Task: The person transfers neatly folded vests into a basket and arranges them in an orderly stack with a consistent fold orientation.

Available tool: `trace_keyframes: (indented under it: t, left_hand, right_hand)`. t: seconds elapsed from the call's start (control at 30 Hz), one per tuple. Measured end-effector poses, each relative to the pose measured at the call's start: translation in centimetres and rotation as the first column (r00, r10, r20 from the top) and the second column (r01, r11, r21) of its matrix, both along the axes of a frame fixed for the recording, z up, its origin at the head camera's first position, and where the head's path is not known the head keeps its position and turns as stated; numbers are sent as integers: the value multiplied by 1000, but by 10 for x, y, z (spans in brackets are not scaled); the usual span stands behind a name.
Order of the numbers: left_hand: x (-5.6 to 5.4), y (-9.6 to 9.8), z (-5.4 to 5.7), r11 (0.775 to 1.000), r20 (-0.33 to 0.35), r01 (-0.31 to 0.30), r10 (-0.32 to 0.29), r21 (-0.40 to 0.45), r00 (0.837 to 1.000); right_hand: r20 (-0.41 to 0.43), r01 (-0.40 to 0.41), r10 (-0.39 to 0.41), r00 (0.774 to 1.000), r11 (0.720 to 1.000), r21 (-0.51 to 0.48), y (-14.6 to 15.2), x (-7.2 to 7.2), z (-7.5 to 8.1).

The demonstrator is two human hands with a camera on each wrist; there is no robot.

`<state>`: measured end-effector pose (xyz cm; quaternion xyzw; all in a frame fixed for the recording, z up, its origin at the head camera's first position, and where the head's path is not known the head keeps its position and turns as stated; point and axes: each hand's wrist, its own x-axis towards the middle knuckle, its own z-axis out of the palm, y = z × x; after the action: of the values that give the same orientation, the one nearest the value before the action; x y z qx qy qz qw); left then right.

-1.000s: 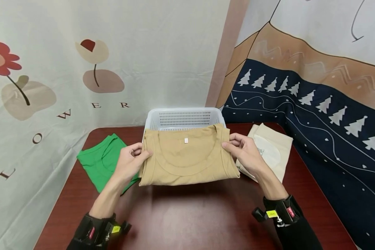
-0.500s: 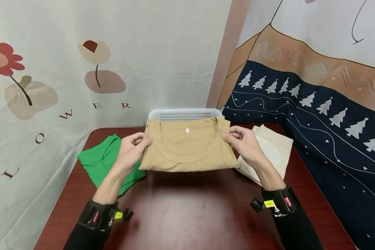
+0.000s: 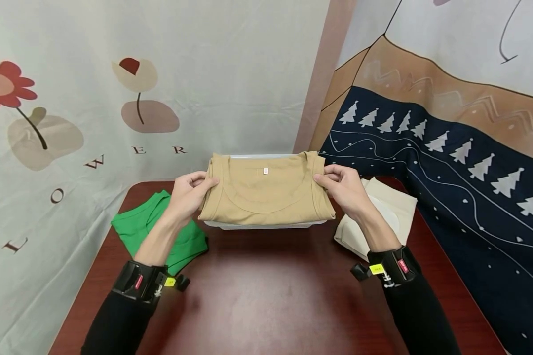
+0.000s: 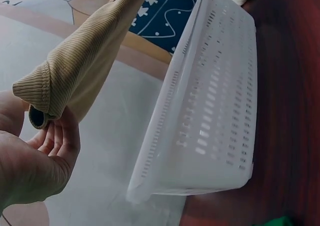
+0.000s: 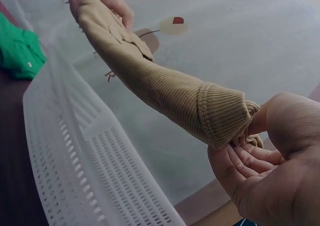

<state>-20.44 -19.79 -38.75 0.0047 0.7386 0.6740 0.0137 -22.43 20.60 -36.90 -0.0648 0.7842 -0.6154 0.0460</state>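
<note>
Reddish-brown tabletop (image 3: 257, 296): white perforated basket (image 4: 215, 100); one folded tan garment (image 3: 266, 202), held above the basket, clear of its rim, pinched at opposite sides by both hands (image 3: 188, 195); green garment (image 3: 139, 224), left; folded cream cloth (image 3: 397, 202), right.

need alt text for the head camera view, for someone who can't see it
A person's left hand and right hand hold a folded tan fabric shirt by its sides over a white plastic basket, which it mostly hides. On the glossy dark red table, a folded green fabric garment lies to the left, a folded cream cloth to the right.
</note>
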Motion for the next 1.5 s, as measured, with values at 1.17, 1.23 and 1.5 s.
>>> trace_keyframes:
  t: [1.17,1.23,1.5]
  left_hand:
    - [-74,-2,27,993,126,33,-19,-116,992]
    - [-77,-3,27,992,143,43,-25,-121,989]
    - [-85,0,30,980,193,58,-21,-188,981]
  right_hand:
    - [92,0,-16,996,985,173,-15,-73,13]
    - [101,-2,-16,995,985,175,-16,-76,14]
    - [104,-10,-14,994,975,223,-19,-86,16]
